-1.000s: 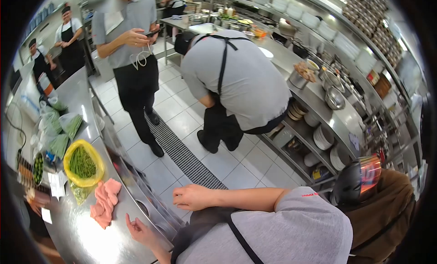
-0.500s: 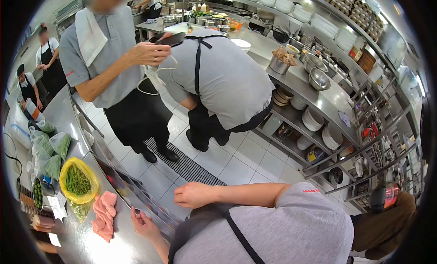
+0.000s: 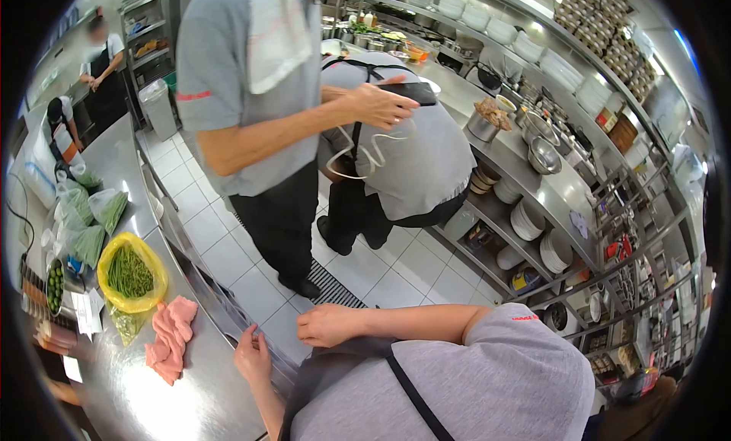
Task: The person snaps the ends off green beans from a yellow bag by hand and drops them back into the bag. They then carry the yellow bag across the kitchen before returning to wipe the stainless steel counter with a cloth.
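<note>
My left hand [image 3: 253,354] is raised beside the edge of the steel counter [image 3: 199,409], its fingers loosely bent and slightly apart, with nothing visible in them. Close in front of my apron is my right hand [image 3: 330,324], loosely closed; no object shows in it. A crumpled pink cloth [image 3: 172,339] lies on the counter, left of my left hand. Behind the cloth, a yellow plastic bag [image 3: 161,267] is open around thin green stalks [image 3: 131,272]. Below that bag sits a small clear bag [image 3: 126,324] of greens.
A person in grey [image 3: 251,129] stands across from me, holding a dark phone-like device [image 3: 420,93] with a white cable. Another person [image 3: 415,136] bends toward the floor. Bagged greens [image 3: 106,209] line the counter. Stacked plates [image 3: 524,219] fill shelves at right; a floor drain [image 3: 335,286] runs between.
The standing person has moved right and nearer, in front of the bending one. My left hand has risen slightly and its fingers have bent more. My right hand is nearly unchanged.
</note>
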`<state>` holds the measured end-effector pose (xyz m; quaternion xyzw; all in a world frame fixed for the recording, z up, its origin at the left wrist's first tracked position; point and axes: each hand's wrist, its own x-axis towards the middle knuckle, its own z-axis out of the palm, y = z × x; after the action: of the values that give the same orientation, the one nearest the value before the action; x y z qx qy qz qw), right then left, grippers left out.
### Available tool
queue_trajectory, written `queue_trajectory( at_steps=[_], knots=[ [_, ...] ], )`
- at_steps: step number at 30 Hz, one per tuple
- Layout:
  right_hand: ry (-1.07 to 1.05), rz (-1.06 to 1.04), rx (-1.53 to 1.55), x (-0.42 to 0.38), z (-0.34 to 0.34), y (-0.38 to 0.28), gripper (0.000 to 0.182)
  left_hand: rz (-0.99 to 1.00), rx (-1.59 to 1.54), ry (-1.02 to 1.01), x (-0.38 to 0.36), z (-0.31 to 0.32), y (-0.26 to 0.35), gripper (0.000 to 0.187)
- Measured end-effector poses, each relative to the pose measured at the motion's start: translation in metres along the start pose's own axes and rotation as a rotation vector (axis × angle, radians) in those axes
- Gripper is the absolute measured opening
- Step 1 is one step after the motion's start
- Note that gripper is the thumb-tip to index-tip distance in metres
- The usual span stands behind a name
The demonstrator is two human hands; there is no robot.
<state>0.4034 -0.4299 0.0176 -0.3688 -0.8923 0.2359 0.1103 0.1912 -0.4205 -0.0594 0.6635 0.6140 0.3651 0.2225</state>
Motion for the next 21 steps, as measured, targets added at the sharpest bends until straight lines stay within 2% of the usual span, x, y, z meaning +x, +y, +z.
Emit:
queue_trajectory(
  at_steps=[4, 6, 10, 15, 17, 21],
  knots=[
    [-0.036, 0.001, 0.013, 0.006, 0.007, 0.001, 0.015, 0.002, 0.044, 0.012, 0.002, -0.005, 0.004, 0.015],
    [-0.046, -0.006, 0.01, 0.01, 0.011, 0.0, 0.015, -0.077, 0.044, 0.017, 0.004, -0.006, 0.005, 0.016],
    [-0.087, -0.079, -0.01, 0.024, 0.016, -0.006, 0.015, -0.108, 0.03, 0.029, 0.006, -0.005, 0.002, 0.019],
    [-0.146, -0.16, -0.031, 0.043, 0.021, -0.016, 0.015, -0.105, 0.058, 0.019, 0.006, -0.003, 0.002, 0.019],
    [-0.1, -0.261, -0.086, 0.046, 0.032, -0.013, 0.016, -0.1, 0.062, 0.009, 0.005, -0.004, 0.003, 0.019],
    [-0.137, -0.242, -0.054, 0.042, 0.024, -0.02, 0.013, -0.092, 0.069, -0.018, 0.005, -0.006, 0.005, 0.019]
  ],
)
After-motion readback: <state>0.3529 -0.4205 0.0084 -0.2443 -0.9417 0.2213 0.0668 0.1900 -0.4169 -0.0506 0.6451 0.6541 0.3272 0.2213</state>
